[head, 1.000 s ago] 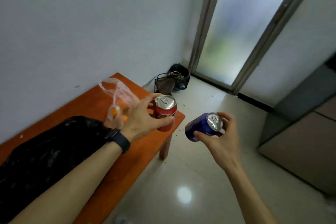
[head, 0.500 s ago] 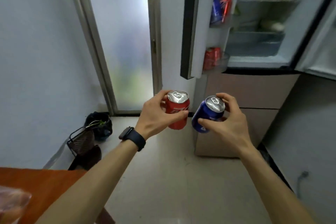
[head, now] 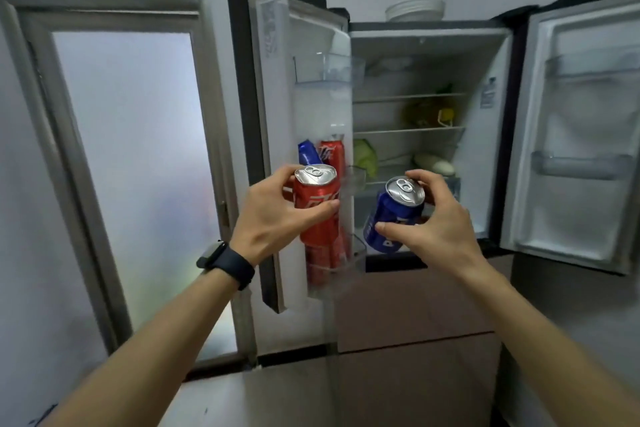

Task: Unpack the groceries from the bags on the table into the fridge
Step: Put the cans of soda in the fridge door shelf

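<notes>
Your left hand gripped the upright red can before the open fridge's left door shelves, while your right hand curled round the tilted blue can just beside it.

The left forearm is bare up to the wrist. Just behind the left hand a watch wraps that wrist, with a broad matte black strap and a rounded rectangular case, pale grey, on the wrist's outer side. The right hand, its wrist and the right forearm behind it are bare skin throughout.
</notes>
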A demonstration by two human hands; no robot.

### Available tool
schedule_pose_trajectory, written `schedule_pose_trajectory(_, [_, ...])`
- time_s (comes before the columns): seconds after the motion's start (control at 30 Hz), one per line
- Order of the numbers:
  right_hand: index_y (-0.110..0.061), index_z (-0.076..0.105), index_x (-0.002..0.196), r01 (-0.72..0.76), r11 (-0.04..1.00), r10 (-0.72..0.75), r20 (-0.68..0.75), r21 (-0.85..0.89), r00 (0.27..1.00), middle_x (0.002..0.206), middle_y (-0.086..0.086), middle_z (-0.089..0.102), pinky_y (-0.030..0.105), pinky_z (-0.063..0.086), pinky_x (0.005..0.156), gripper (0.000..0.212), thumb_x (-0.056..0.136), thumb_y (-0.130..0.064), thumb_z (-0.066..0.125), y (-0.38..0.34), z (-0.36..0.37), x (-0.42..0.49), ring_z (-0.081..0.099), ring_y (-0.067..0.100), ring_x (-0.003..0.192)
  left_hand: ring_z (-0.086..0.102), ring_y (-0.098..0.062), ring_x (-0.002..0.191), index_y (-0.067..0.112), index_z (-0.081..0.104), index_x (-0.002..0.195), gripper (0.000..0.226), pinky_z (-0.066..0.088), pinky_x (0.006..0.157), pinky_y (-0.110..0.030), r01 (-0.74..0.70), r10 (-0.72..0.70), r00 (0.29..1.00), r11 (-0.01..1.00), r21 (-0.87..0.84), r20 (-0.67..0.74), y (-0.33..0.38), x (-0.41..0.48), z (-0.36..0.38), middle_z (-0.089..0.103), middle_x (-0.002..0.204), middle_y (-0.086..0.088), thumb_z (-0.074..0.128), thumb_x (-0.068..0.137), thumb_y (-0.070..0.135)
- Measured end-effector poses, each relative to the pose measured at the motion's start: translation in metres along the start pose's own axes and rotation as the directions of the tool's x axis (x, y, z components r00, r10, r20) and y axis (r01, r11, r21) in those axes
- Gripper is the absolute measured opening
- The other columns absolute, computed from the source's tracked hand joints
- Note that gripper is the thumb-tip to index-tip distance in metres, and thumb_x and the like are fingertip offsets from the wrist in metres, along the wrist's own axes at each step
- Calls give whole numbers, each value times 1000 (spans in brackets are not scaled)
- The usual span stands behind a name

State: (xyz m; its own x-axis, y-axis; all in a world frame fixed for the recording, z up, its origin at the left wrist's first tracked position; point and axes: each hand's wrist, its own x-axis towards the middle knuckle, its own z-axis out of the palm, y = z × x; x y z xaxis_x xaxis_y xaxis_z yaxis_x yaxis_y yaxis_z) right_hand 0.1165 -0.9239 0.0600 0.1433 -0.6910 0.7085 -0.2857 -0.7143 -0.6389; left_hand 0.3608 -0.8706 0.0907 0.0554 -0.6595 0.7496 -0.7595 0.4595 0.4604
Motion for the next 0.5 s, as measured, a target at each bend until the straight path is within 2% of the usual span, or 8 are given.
schedule_pose_trajectory(0.1, [-26, 50, 130, 69, 997, -67, -77, 20, 995, 106, -26, 59, 8, 50, 77, 83, 60, -21, 94, 9, -7, 78, 59, -10, 98, 57, 13, 86, 24, 60, 120, 69, 45, 67, -2, -61, 66, 994, 996, 58, -86, 2, 72, 2, 60, 101, 20, 72, 66, 65])
schedule_pose_trajectory(0.2, [-25, 48, 132, 130, 989, -119, -143, 72, 983, 109, -23, 57, 6, 48, 76, 83, 62, -21, 94, 8, -10, 134, 58, -5, 99, 56, 19, 82, 30, 57, 112, 61, 44, 66, 0, -100, 112, 981, 992, 82, -161, 9, 122, -9, 58, 93, 27, 70, 65, 68])
schedule_pose_trajectory(0.3, [-23, 47, 133, 188, 969, -147, -241, 157, 959, 113, -16, 58, 6, 49, 79, 81, 65, -22, 93, 7, -15, 191, 59, -2, 101, 59, 10, 83, 28, 59, 114, 65, 47, 65, -6, -121, 151, 962, 983, 140, -229, 20, 174, -17, 60, 94, 22, 67, 67, 71])
schedule_pose_trajectory(0.43, [-21, 45, 135, 283, 923, -191, -326, 261, 926, 127, -5, 58, 26, 56, 91, 80, 69, -26, 90, -1, -17, 262, 60, 11, 113, 61, 7, 82, 27, 65, 110, 57, 46, 65, -6, -118, 189, 915, 970, 211, -358, 38, 237, -30, 65, 93, 19, 70, 72, 70])
schedule_pose_trajectory(0.5, [-20, 44, 134, 320, 896, -197, -372, 307, 907, 126, -5, 58, 31, 57, 92, 79, 70, -30, 89, -6, -15, 294, 60, 14, 114, 62, 7, 80, 31, 66, 104, 50, 44, 65, -6, -90, 190, 896, 963, 255, -401, 47, 263, -34, 67, 90, 20, 72, 72, 69])
